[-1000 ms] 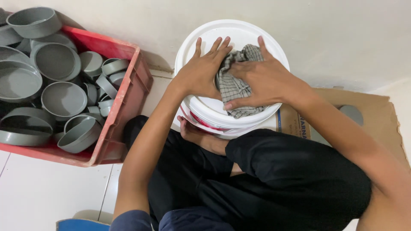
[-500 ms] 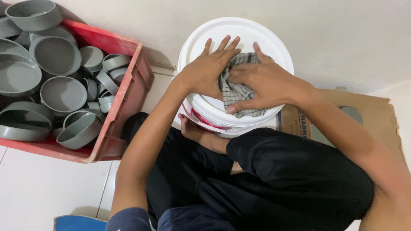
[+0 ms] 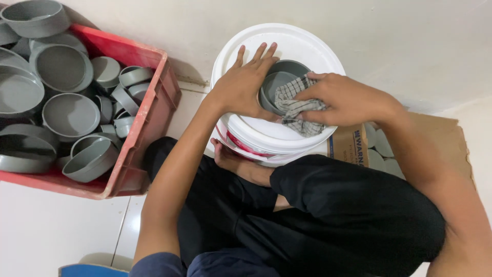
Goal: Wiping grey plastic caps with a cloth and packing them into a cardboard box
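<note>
While the person sat cross-legged on the pale floor, a red crate heaped with grey pipe caps stood to their left, and a white lidded bucket rested against their legs, beside a cardboard box. On the bucket's lid lay a grey cap. The left hand steadied its rim, fingers spread flat. The right hand pinched a checked rag against the cap, fingers closed on the cloth.
</note>
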